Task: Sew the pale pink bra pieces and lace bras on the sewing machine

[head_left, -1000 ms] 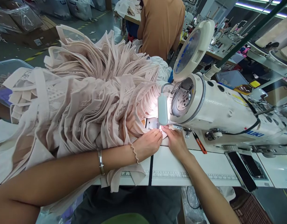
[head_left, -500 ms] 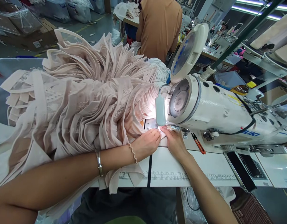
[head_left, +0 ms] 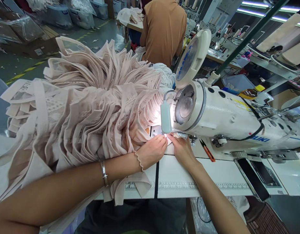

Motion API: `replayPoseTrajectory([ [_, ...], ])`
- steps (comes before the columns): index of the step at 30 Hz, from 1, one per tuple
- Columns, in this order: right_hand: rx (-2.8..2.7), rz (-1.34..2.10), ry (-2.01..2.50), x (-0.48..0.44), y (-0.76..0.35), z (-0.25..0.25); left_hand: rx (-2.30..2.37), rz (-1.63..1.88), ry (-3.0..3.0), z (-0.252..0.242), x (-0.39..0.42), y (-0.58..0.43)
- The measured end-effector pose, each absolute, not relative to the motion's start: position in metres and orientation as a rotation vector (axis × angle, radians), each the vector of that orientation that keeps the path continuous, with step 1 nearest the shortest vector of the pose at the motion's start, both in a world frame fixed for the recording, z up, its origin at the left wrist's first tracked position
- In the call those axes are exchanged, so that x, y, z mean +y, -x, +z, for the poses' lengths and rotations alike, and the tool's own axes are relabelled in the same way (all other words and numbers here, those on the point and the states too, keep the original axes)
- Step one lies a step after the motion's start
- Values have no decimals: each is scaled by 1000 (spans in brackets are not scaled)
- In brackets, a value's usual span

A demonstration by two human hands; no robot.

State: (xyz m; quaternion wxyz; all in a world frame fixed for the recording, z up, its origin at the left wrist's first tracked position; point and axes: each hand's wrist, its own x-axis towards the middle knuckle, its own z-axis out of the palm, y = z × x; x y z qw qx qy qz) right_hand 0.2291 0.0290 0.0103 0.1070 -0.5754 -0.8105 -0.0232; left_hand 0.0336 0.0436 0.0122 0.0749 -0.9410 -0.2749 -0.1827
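Observation:
My left hand (head_left: 153,150) is closed, its fingertips pinching the edge of a pale pink fabric piece (head_left: 169,150) beside the needle area of a white sewing machine (head_left: 218,113). On the other side of that edge, my right hand (head_left: 184,152) grips the same fabric with thumb and fingers. A small grey-green lamp (head_left: 166,117) lights the spot and partly hides the needle and presser foot. Against my left forearm lies a big heap of pale pink lace-trimmed garment pieces (head_left: 91,120), folded closely together. Some of the cloth hangs over the table's front edge.
Orange-handled thread snips (head_left: 207,151) lie right of my right hand. A phone (head_left: 252,179) rests near the front edge, by a printed ruler strip (head_left: 176,186). A round magnifier (head_left: 194,60) rises above the machine head. Ahead sits a person in brown (head_left: 164,32).
The whole view has shifted slightly, and the blue tub at the left shows less. Both hands stay at the needle area, with hardly any visible movement of the fabric.

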Motion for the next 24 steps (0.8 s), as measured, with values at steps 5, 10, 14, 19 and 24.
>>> replayPoseTrajectory([
  [5, -2440, -83, 1718, 31, -229, 12, -810, -557, 2786, 10, 45, -34],
  [10, -2477, -59, 1715, 32, -230, 13, -814, -568, 2787, 11, 46, -34],
  [14, -2493, -53, 1711, 34, -230, 14, -831, -520, 2781, 12, 47, -33],
  [19, -2484, -6, 1696, 34, -229, 14, -869, -504, 2792, 9, 45, -35],
  [24, -2329, 45, 1686, 31, -229, 7, -836, -532, 2742, 14, 48, -29],
])
